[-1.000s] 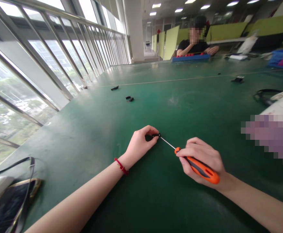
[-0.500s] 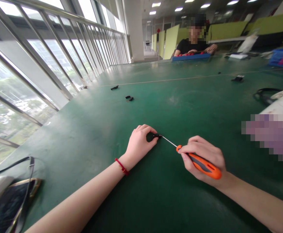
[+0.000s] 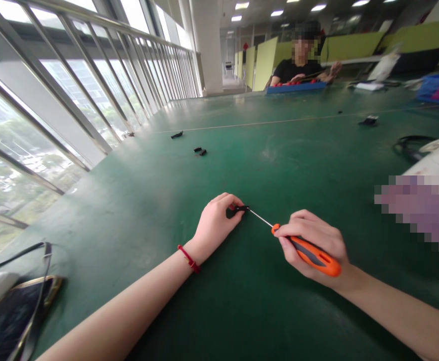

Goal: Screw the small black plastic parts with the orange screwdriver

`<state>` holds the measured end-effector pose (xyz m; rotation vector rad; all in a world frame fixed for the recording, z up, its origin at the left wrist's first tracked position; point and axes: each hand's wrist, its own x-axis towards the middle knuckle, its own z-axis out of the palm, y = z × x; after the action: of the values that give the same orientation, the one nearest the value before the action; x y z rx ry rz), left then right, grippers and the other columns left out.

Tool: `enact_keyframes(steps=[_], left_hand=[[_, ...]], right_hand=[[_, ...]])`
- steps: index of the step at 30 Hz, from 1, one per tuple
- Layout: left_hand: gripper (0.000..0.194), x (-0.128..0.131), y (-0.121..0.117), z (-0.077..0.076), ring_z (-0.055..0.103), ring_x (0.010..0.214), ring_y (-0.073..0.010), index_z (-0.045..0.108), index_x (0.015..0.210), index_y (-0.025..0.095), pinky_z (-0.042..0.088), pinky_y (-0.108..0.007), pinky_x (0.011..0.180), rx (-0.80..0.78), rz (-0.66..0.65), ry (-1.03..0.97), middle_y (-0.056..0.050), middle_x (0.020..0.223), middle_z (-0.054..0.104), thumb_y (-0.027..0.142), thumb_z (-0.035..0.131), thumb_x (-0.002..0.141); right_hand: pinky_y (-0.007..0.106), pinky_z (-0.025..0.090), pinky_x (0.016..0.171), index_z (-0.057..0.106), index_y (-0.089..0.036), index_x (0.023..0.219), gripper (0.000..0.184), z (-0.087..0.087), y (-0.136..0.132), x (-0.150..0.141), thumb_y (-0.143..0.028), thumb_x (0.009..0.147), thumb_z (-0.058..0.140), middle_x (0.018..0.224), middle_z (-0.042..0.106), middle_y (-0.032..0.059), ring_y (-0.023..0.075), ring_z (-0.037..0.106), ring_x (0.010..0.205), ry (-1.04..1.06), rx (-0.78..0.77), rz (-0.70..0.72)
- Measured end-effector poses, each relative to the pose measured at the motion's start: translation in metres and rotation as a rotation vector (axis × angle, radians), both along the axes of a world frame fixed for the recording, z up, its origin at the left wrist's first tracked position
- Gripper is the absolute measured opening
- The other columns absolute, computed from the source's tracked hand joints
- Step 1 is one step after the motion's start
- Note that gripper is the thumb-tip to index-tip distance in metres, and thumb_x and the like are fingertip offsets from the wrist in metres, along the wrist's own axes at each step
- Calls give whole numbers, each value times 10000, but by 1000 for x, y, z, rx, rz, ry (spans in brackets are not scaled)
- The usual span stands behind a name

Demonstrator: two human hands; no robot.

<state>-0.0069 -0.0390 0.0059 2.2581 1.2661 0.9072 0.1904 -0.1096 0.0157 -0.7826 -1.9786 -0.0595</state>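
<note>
Slightly shifted toward 10 o'clock, the screwdriver [image 3: 313, 255] has its tip at the near end of the black part [image 3: 242, 208]; contact appears maintained, the work uninterrupted. Left hand [image 3: 214, 223]: clamped on the black part between thumb and fingers, at the surface [image 3: 144, 195]. Right hand [image 3: 319, 238]: closed around the screwdriver's handle. Loose pieces [image 3: 203, 152] lie at 11 o'clock from the left hand.

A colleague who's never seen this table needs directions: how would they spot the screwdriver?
Start at the green table beside the railing. Over its near side, the right hand grips the screwdriver, which points toward a small black piece in the left hand. Unlike that piece, it has an orange-and-grey handle.
</note>
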Motion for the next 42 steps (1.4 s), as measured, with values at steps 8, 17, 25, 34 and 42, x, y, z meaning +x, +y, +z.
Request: enact_keyframes(steps=[8,17,25,34,42], left_hand=[[81,0,1,-1,587,800,-135,651,832,190,465,-259,724,6,-25,-14,-5,858,630,144,604,785],[81,-1,0,1,598,802,-141,658,837,194,479,-262,717,9,-37,-13,-11,867,638,156,605,789],[74,-1,1,1,602,792,-137,662,847,194,480,-257,706,7,-35,-6,-10,875,643,177,609,798],[173,-1,1,-1,616,845,-130,676,927,191,499,-255,791,33,-58,-29,-22,962,663,124,560,818],[185,-2,3,-3,630,841,-145,677,936,193,520,-277,791,26,-31,-37,-28,966,668,143,537,827]], right_hand=[[273,476,571,567,-193,831,144,2,0,-2,-62,772,562,637,638,-9,102,566,552,7,-7,4],[271,491,573,569,-215,838,157,2,0,-1,-77,765,557,647,649,-24,111,586,550,18,-20,-21],[266,504,593,604,-227,870,84,-8,-1,2,-180,806,577,743,658,-7,116,609,614,138,-216,-86],[248,507,540,507,-220,1041,309,-6,0,0,-150,756,602,659,562,-40,125,594,567,341,-306,-113],[271,517,569,542,-237,984,258,-7,1,0,-168,749,626,767,601,0,143,608,638,391,-279,-177]])
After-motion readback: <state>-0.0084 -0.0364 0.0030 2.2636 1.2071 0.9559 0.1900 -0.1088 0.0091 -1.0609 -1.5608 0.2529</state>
